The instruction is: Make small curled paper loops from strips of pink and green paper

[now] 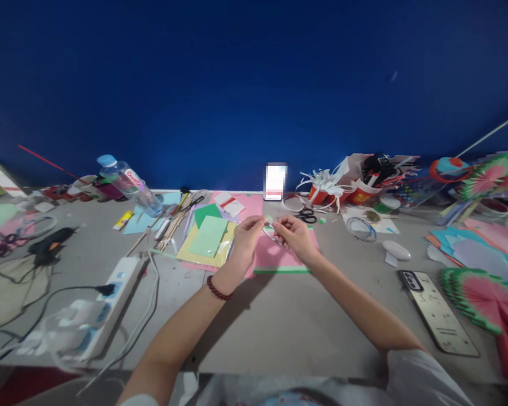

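Over the middle of the table, my left hand (pixel 249 234) and my right hand (pixel 294 234) come close together, fingers pinched. Between them is a thin, pale curved strip (pixel 271 232) with a small whitish-green bit at its top; its exact kind is too small to make out. Below the hands lies pink paper (pixel 275 256) with a green strip (pixel 281 270) along its near edge. Beside my left hand, a light green sheet (pixel 209 235) rests on a stack of coloured paper. Black-handled scissors (pixel 307 215) lie just beyond my right hand.
A lit phone (pixel 275 181) stands against the blue wall. Left are a tilted bottle (pixel 131 183), a glue gun (pixel 48 245) and a power strip (pixel 110 310) with trailing cables. Right are a red cup (pixel 362 194), another phone (pixel 438 313) and pleated paper fans (pixel 478 301).
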The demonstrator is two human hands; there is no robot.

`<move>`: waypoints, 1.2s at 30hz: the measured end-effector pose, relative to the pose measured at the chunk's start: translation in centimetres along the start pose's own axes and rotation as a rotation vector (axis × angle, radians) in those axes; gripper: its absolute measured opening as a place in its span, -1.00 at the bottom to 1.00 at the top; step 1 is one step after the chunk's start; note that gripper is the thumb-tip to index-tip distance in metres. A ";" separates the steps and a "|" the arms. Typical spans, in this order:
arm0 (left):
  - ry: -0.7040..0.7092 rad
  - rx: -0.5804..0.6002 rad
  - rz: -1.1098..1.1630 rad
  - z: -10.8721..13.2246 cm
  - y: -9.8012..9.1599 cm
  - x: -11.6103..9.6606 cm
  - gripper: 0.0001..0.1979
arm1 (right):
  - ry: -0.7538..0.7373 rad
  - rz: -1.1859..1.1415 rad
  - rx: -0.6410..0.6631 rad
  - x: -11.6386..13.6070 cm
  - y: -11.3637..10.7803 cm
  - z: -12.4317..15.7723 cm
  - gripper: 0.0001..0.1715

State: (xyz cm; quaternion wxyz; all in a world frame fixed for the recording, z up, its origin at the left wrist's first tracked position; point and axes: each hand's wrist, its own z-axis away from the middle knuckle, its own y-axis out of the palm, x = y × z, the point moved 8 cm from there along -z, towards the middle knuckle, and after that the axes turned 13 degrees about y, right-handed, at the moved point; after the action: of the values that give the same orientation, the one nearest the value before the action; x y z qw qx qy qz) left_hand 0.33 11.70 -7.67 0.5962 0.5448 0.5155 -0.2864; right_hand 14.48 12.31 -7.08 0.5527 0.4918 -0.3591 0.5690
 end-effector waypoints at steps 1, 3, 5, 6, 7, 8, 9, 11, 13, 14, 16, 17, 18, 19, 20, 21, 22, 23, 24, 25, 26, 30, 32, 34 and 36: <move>0.017 0.000 -0.008 0.0 0.0 -0.1 -0.88 | -0.004 0.005 -0.004 0.1 0.0 0.0 -0.54; 0.056 0.009 -0.019 0.0 0.1 -0.1 -0.87 | -0.011 0.018 -0.014 0.2 -0.1 0.1 -0.53; 0.087 0.028 -0.027 0.1 0.2 0.0 -0.88 | -0.014 0.027 -0.022 0.3 -0.1 0.2 -0.52; 0.098 0.037 -0.029 0.1 0.2 0.0 -0.89 | -0.014 0.029 -0.027 0.4 -0.1 0.2 -0.52; 0.107 0.043 -0.031 0.1 0.3 0.1 -0.90 | -0.015 0.032 -0.029 0.4 -0.2 0.3 -0.52; 0.113 0.045 -0.031 0.1 0.3 0.1 -0.91 | -0.014 0.034 -0.030 0.4 -0.2 0.3 -0.52; 0.117 0.044 -0.027 0.2 0.3 0.2 -0.92 | -0.013 0.035 -0.031 0.4 -0.2 0.3 -0.52; 0.116 0.038 -0.020 0.2 0.3 0.3 -0.92 | -0.013 0.035 -0.031 0.4 -0.2 0.3 -0.52; 0.103 0.030 -0.018 0.3 0.3 0.4 -0.91 | -0.011 0.033 -0.033 0.3 -0.2 0.3 -0.53; 0.097 0.026 -0.019 0.3 0.3 0.4 -0.90 | -0.010 0.033 -0.036 0.3 -0.3 0.3 -0.53; 0.089 0.023 -0.015 0.3 0.3 0.4 -0.88 | -0.004 0.032 -0.042 0.3 -0.3 0.2 -0.52; 0.086 0.023 -0.010 0.3 0.4 0.4 -0.88 | -0.002 0.031 -0.045 0.3 -0.3 0.2 -0.52; 0.084 0.022 -0.005 0.3 0.4 0.4 -0.88 | -0.002 0.029 -0.048 0.3 -0.3 0.2 -0.51; 0.081 0.023 0.000 0.4 0.4 0.4 -0.88 | -0.001 0.028 -0.048 0.3 -0.3 0.2 -0.51; 0.076 0.022 0.005 0.4 0.4 0.4 -0.88 | -0.002 0.027 -0.049 0.3 -0.3 0.2 -0.51; 0.069 0.016 0.008 0.4 0.4 0.4 -0.88 | -0.003 0.027 -0.049 0.3 -0.3 0.3 -0.51; 0.059 0.010 0.013 0.5 0.4 0.5 -0.88 | -0.004 0.027 -0.049 0.3 -0.3 0.3 -0.51; 0.047 0.005 0.020 0.5 0.4 0.5 -0.88 | -0.004 0.026 -0.048 0.3 -0.3 0.3 -0.51; 0.036 0.001 0.027 0.5 0.4 0.6 -0.88 | -0.004 0.024 -0.047 0.3 -0.3 0.2 -0.52; 0.026 -0.004 0.034 0.5 0.4 0.7 -0.88 | -0.004 0.023 -0.047 0.2 -0.3 0.2 -0.52; 0.016 -0.009 0.040 0.6 0.5 0.7 -0.87 | -0.005 0.022 -0.049 0.2 -0.3 0.2 -0.53; -0.009 -0.017 0.054 0.7 0.5 1.0 -0.86 | -0.008 0.028 -0.058 0.1 -0.4 0.1 -0.53; -0.014 -0.024 0.062 0.7 0.5 1.1 -0.85 | -0.010 0.031 -0.060 0.1 -0.5 0.1 -0.53; -0.014 -0.028 0.065 0.7 0.5 1.1 -0.85 | -0.010 0.031 -0.060 0.1 -0.4 0.1 -0.53; -0.016 -0.027 0.062 0.7 0.5 1.1 -0.85 | -0.007 0.030 -0.057 0.0 -0.4 0.1 -0.53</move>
State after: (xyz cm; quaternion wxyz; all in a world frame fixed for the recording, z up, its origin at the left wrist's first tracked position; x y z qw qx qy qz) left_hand 1.32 11.39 -8.64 0.6161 0.5503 0.4973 -0.2651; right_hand 14.91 12.29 -7.09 0.5567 0.4724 -0.3846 0.5648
